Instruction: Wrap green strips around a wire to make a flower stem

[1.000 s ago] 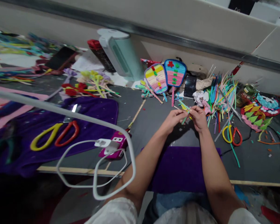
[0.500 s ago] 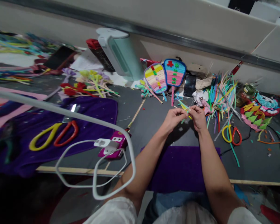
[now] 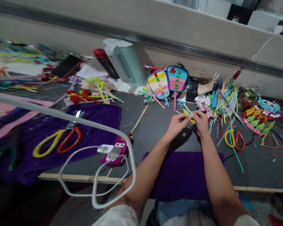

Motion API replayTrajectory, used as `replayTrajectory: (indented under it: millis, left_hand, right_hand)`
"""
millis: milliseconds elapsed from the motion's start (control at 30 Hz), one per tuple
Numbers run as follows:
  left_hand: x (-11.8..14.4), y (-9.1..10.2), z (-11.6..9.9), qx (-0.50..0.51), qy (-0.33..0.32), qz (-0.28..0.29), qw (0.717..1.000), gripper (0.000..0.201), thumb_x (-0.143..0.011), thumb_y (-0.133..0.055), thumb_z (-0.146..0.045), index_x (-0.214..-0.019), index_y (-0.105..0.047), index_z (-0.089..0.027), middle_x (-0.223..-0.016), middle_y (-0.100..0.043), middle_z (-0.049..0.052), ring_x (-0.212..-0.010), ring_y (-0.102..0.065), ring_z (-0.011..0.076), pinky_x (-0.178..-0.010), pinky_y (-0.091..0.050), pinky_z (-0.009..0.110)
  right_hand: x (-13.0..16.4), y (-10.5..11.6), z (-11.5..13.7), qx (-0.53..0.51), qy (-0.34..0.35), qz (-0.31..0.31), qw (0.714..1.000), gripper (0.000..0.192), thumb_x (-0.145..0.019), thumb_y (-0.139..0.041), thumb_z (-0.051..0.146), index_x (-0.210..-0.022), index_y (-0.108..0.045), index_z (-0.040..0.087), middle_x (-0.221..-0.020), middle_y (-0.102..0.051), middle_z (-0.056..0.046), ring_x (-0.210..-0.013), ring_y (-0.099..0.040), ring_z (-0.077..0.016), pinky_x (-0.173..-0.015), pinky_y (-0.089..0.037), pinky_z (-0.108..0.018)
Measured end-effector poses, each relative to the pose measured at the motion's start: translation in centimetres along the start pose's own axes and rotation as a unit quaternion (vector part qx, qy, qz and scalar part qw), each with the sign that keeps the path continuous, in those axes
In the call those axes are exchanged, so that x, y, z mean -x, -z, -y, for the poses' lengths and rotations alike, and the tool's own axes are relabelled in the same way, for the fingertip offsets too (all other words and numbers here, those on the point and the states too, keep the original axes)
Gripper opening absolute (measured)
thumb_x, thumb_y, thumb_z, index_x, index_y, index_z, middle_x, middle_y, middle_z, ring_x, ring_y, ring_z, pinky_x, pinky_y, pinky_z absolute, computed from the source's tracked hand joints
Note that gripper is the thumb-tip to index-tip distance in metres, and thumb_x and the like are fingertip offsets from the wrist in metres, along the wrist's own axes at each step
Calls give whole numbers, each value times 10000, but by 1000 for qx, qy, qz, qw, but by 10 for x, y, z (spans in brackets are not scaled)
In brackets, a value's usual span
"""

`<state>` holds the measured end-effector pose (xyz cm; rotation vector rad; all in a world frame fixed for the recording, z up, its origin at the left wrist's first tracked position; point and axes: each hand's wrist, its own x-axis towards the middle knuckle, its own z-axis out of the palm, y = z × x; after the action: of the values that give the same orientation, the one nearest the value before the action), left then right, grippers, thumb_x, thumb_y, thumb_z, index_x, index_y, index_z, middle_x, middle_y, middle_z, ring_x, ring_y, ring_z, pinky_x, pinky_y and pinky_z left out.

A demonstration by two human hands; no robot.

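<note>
My left hand and my right hand meet fingertip to fingertip above the dark table. Between them they pinch a small green and yellow strip piece. Two striped paper fans lie just beyond my hands. A heap of coloured strips lies to the right of my right hand. A purple cloth lies under my forearms.
Red and yellow scissors lie right of my right hand. A larger yellow and red pair rests on a purple cloth at left. A pink power strip with a white cable, and a pale green appliance stand near.
My hands stay together on the strip piece with small finger movements. The camera has tipped, so everything sits slightly lower in view.
</note>
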<state>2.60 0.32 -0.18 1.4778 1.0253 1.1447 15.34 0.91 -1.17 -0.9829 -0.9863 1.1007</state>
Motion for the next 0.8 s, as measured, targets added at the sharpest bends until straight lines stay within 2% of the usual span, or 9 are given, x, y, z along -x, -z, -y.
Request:
replayTrajectory:
  millis: [133,200,267,367,533,800]
  left_hand:
    - [-2,7,-1,160,140,77,974,292,-722,-658,-399,-768,-664,-111,-653,-611,29,-563,-528,105,-555,-427,234]
    - [-2,11,-1,205,178,115,955,308,-692,-697,-392,-788,-675,-100,-668,-630,45,-566,-558,115,-570,-461,253]
    - [-2,13,0,233,190,149,942,313,-673,-731,-371,-811,-683,-94,-660,-631,44,-560,-565,110,-584,-474,258]
    - [-2,14,2,245,183,157,939,304,-647,-770,-329,-825,-689,-96,-660,-632,34,-566,-563,94,-601,-468,244]
    - [-3,11,6,216,157,125,956,255,-626,-777,-319,-711,-663,-107,-635,-619,24,-546,-525,78,-553,-399,211]
    - [-1,4,2,94,50,57,993,246,-680,-703,-349,-626,-631,-120,-580,-559,0,-528,-432,73,-543,-323,217]
  right_hand:
    - [2,1,4,-55,-56,52,996,153,-657,-678,276,-648,-556,183,-535,-512,68,-490,-456,-71,-518,-367,-210]
    - [4,0,6,-67,-74,72,992,159,-664,-679,278,-654,-549,187,-511,-495,75,-444,-429,-62,-479,-351,-203]
    - [5,-1,8,-74,-81,77,991,169,-666,-683,283,-656,-542,190,-501,-485,78,-426,-410,-55,-459,-341,-197]
    - [5,-1,9,-78,-81,72,991,178,-653,-696,279,-659,-543,188,-512,-485,77,-448,-414,-53,-467,-342,-190]
    - [3,-1,6,-62,-65,62,994,180,-647,-700,280,-651,-549,182,-542,-486,75,-487,-418,-56,-499,-341,-196]
    - [1,0,0,1,-14,36,999,152,-682,-648,290,-659,-544,181,-563,-491,68,-524,-430,-76,-554,-358,-222]
